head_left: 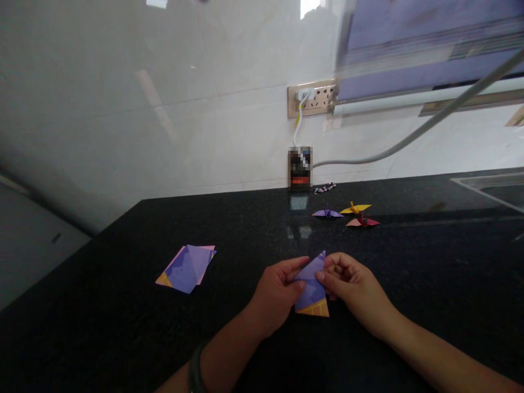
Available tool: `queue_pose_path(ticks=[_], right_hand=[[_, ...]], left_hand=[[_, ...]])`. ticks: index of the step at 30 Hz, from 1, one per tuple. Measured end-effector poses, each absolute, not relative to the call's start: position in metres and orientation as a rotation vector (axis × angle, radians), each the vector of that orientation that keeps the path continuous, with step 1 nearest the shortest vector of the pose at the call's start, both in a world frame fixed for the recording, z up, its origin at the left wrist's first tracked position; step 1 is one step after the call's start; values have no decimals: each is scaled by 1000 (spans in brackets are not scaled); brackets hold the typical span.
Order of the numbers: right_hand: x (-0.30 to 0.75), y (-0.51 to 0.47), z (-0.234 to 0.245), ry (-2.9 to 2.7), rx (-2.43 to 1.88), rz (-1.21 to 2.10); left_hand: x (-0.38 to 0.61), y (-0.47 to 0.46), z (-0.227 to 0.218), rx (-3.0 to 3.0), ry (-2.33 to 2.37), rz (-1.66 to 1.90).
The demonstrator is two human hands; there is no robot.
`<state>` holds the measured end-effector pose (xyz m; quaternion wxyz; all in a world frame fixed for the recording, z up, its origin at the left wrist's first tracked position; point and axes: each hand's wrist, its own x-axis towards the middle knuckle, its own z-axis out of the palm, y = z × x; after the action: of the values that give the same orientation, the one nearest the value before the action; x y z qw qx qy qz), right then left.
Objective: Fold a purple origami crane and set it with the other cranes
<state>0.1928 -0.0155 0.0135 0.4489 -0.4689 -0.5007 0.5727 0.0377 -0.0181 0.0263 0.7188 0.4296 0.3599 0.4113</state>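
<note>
Between my two hands is a folded sheet of origami paper (313, 292), purple with an orange patterned strip along its lower edge and a point at the top. My left hand (276, 295) pinches its left side, thumb on top. On the right side, the thumb of my right hand (354, 286) presses on the paper, with curled fingers partly hidden behind it. Both hands are closed on the sheet just above the dark countertop (245, 229). A small stack of purple and pink origami paper (186, 270) lies to the left of my hands.
Beyond my right hand sit a purple paper crane (327, 213), a yellow paper crane (355, 208) and a red paper crane (363, 221). A blurred-out box (300, 169) stands against the wall by a cable (393, 150), below a socket panel (313, 98). A sink edge (483, 191) shows far right.
</note>
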Motion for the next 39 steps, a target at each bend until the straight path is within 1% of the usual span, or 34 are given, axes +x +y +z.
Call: queue_pose_path(ticks=[7,12,15,17,19,23,24,25,28,30,34,39], right_hand=[[194,-17,16,-1280,-1230,1317],[195,-18,20,-1281,-1228,1437],[195,-17,19,-1190,-1197,1556],[196,-16,18,-1182,-1203,1564],[196,-15,16,-1277,-1243,1413],[202,-15,17,-1634,-1199,805],[203,-15,19,-1727,-1146,696],[205,-15,20,-1844,-1093,665],[207,-15,23,-2021,-1027,774],[206,-15,23,-1956,-1103,876],[203,-17,18,-1725,-1278,974],[202,-17,17,-1629,-1265,1088]], left_hand=[[35,-17,19,1069,939,872],[34,-16,21,1127,1032,842],[33,-14,21,1093,1095,892],[32,-12,21,1062,1097,932],[30,-11,21,1033,1087,941],[26,-10,23,1020,1097,880],[25,-10,24,1027,1102,855],[24,-10,24,1039,1102,829],[21,-10,25,1072,1071,756],[20,-10,25,1065,1019,728],[19,-10,23,1017,955,743],[19,-8,19,957,935,795]])
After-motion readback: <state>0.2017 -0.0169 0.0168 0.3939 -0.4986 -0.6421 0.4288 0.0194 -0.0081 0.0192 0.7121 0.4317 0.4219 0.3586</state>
